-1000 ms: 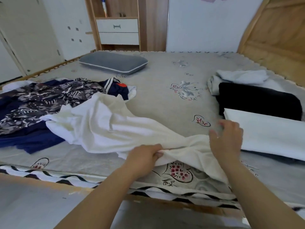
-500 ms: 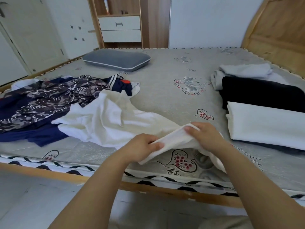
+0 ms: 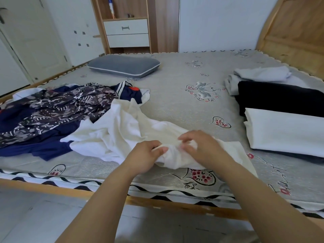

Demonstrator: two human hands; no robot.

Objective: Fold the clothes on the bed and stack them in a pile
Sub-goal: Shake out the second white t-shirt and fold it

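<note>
A crumpled cream-white garment [image 3: 126, 130] lies across the near middle of the bed. My left hand [image 3: 145, 156] grips its near edge, thumb on top of the cloth. My right hand [image 3: 199, 146] sits just to the right with curled fingers pinching the same bunched fabric. To the left lies a heap of unfolded clothes: a dark patterned piece [image 3: 57, 109] over navy blue ones [image 3: 40, 148]. On the right are folded items: a white one [image 3: 284, 130] in front, a black one [image 3: 280, 97] behind it, and a light grey one [image 3: 259, 76] at the back.
The grey printed mattress [image 3: 184, 102] has a wooden frame edge [image 3: 157, 202] just in front of me. A grey pillow [image 3: 124, 65] lies at the far side. A wooden headboard [image 3: 294, 28] rises at the right, and a drawer unit [image 3: 127, 32] stands behind the bed.
My right hand has moved left from the garment's right end toward my left hand, bunching the white cloth between both hands. The view has tilted slightly.
</note>
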